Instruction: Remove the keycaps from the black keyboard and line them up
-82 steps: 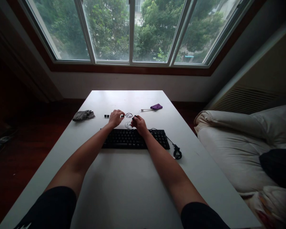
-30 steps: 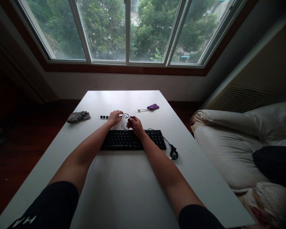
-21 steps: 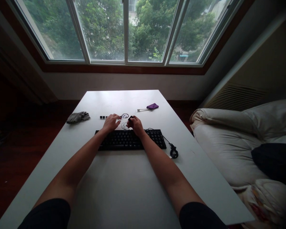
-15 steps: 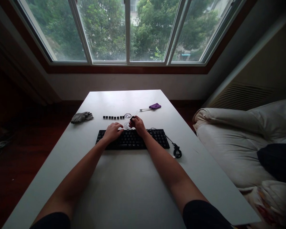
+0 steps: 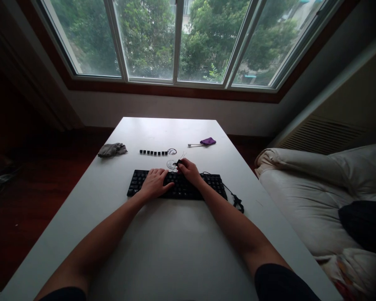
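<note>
Black oblong keyboard beneath hands

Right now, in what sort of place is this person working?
Probably a living room at home: what looks like a sofa stands right of the table, and a window faces trees.
</note>
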Available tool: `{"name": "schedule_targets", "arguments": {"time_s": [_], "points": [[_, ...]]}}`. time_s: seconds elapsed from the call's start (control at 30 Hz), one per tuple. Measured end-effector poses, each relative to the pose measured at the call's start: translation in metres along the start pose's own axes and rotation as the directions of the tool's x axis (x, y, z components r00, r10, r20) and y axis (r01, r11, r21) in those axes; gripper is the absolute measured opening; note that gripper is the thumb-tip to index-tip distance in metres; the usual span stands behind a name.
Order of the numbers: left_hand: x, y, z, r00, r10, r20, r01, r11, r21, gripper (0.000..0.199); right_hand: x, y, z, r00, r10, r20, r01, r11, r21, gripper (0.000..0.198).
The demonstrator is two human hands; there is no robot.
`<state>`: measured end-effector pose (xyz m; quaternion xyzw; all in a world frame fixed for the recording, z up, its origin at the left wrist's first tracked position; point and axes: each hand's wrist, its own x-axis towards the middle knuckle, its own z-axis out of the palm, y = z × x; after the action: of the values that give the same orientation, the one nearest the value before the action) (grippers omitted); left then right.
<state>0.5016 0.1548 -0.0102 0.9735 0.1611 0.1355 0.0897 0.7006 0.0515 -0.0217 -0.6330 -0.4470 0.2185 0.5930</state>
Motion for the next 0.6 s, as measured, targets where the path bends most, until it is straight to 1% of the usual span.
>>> {"name": "schedule_targets", "arguments": {"time_s": [0.17,0.23,0.4,0.5,0.6], "points": [[0.001,0.002,0.0,1.0,0.012,-0.007,-0.012,1.0,0.017,0.06,-0.005,-0.007,-0.002,0.997,-0.072,-0.022,0.066,0.98,-0.187,0.024],[0.001,0.003,-0.001,1.0,0.023,-0.015,-0.022,1.0,0.019,0.06,-0.004,-0.008,0.001,0.995,-0.095,-0.016,0.09,0.971,-0.223,0.024],[0.0,0.006,-0.001,0.999,0.025,-0.025,-0.025,1.0,0.019,0.058,0.002,-0.006,0.001,0.997,-0.076,-0.001,0.074,0.97,-0.23,0.021],[0.0,0.007,-0.002,1.0,0.019,-0.021,-0.019,1.0,0.012,0.056,0.007,-0.007,-0.002,0.998,-0.042,0.051,0.053,0.967,-0.248,0.017],[0.001,0.008,-0.003,1.0,0.016,-0.019,-0.016,1.0,0.011,0.055,0.014,-0.007,-0.005,0.993,-0.002,0.118,0.028,0.976,-0.218,0.015]]}}
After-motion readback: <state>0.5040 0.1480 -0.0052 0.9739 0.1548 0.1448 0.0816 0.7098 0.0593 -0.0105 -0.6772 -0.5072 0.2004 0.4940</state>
